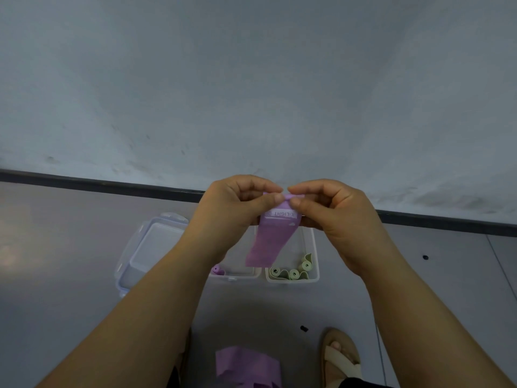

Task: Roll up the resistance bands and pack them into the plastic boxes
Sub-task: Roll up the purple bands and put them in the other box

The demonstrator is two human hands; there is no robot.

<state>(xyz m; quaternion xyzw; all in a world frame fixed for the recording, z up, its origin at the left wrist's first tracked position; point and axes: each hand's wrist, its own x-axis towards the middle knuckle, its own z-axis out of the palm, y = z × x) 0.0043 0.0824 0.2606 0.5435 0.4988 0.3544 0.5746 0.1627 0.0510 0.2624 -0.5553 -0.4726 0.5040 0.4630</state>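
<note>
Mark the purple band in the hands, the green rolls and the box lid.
purple band (270, 245): head view, on the hanging flat strip.
green rolls (293, 273): head view, on the middle roll's end.
box lid (156, 247): head view, on its clear centre panel.

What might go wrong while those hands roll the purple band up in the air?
1. The left hand and right hand only pinch the top edge of the purple band. The roll has barely started, so it might slip and unroll.
2. The band's long tail hangs free, so it may wind crooked.
3. The green rolls in the clear box look loose; a loose purple roll might open up too.
</note>
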